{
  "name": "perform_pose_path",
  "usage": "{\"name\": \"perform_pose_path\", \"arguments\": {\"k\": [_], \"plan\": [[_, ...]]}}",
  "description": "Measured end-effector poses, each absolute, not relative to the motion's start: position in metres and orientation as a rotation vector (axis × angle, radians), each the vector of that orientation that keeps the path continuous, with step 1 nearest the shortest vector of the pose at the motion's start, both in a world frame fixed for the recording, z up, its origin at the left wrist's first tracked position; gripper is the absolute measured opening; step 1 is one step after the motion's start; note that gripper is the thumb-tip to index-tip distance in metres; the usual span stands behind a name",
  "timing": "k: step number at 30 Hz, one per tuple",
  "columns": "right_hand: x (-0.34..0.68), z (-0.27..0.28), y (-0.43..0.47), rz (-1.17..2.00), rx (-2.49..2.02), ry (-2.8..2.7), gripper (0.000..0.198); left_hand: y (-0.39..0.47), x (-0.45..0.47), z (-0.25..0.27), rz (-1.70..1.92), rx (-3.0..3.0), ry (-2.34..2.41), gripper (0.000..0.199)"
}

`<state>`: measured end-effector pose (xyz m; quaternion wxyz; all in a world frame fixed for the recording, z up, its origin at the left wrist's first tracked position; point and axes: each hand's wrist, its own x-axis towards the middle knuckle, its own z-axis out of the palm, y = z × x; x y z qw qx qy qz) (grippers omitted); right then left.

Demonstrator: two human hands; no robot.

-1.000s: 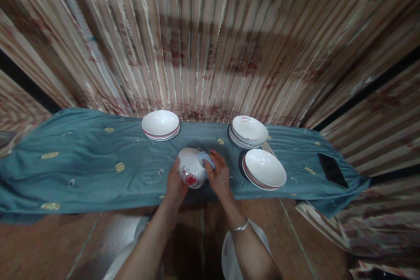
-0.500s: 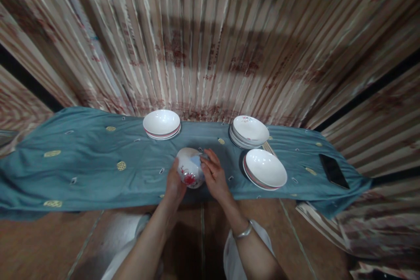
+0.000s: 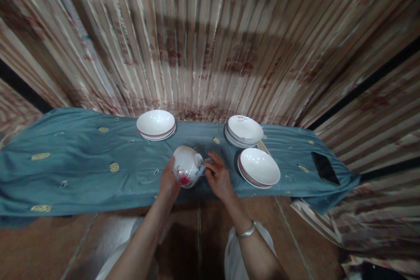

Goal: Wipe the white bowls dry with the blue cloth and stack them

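Above the front part of the covered table, my left hand [image 3: 169, 182] grips a white bowl [image 3: 184, 168] with red flowers on its outer side. The bowl is tipped over, its foot ring turned toward the right. At its right side, my right hand [image 3: 218, 176] pinches a small pale blue cloth [image 3: 204, 168], which lies against the bowl near the foot ring; whether it is fabric or paper I cannot tell. Stacked white bowls [image 3: 259, 167] stand just right of my right hand. Behind them is another stack of white dishes [image 3: 245, 129], flowers showing inside the top one.
A third stack of white bowls [image 3: 156, 123] with a red band stands at the back left. A black phone [image 3: 325, 168] lies near the right end of the blue-green tablecloth [image 3: 88, 170]. Pleated curtains [image 3: 197, 43] hang close behind the table.
The bowl has turned, so its foot ring now shows. My right hand and the cloth have shifted from across the bowl's base to its right edge. The whole view has moved slightly.
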<state>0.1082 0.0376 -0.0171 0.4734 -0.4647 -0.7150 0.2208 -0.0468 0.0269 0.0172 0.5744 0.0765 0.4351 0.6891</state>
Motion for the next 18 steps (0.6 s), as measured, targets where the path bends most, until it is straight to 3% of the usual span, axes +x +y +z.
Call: {"name": "perform_pose_path", "arguments": {"k": [8,18], "plan": [[0.103,-0.019,0.044,0.397,-1.196,-1.688,0.029,0.024,-0.037,0.023,1.565,0.188,1.009,0.022],[0.095,0.003,0.037,0.517,-1.177,-1.544,0.021,0.021,-0.031,0.018,1.525,0.244,0.992,0.028]]}}
